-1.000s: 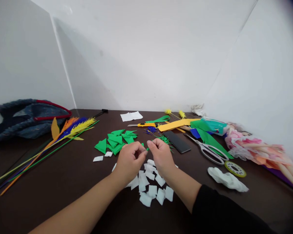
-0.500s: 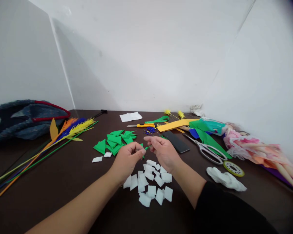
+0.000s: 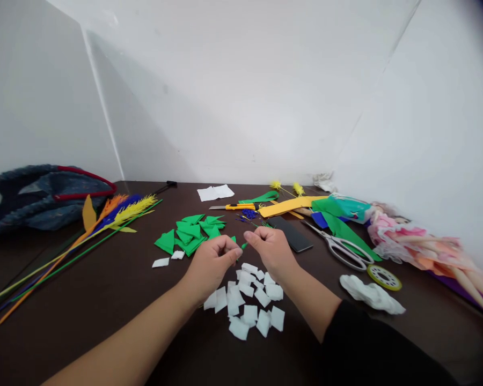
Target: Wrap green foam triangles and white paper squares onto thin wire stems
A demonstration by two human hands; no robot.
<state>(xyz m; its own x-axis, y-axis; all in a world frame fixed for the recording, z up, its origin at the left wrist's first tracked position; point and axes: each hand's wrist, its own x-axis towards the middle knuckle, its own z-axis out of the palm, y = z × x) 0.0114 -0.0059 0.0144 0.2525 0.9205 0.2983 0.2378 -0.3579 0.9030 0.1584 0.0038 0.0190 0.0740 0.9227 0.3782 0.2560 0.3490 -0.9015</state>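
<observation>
Both hands meet at the middle of the table around a small twisted piece of green paper (image 3: 243, 246). My left hand (image 3: 214, 262) pinches it from the left, thumb against the fingers. From the right, my right hand (image 3: 270, 252) closes its thumb and curled fingers on the other end. Most of the piece is hidden by the fingers. Folded green paper pieces (image 3: 189, 231) lie heaped just beyond my left hand. Below the hands, small white cotton-like squares (image 3: 250, 313) are scattered, and two more white squares (image 3: 160, 262) rest by the green heap.
A yellow utility knife (image 3: 239, 206) lies beyond the hands, near blue bits (image 3: 248, 215) and a black phone-like slab (image 3: 293, 236). Scissors (image 3: 348, 253), a tape roll (image 3: 383, 277), a white wad (image 3: 372, 295) and dolls (image 3: 422, 244) are right. Coloured paper stems (image 3: 76, 246) lie left.
My right hand's fingers have curled in, and its thumb now lies on top. The left hand keeps its pinch almost unmoved. Other things stay where they were.
</observation>
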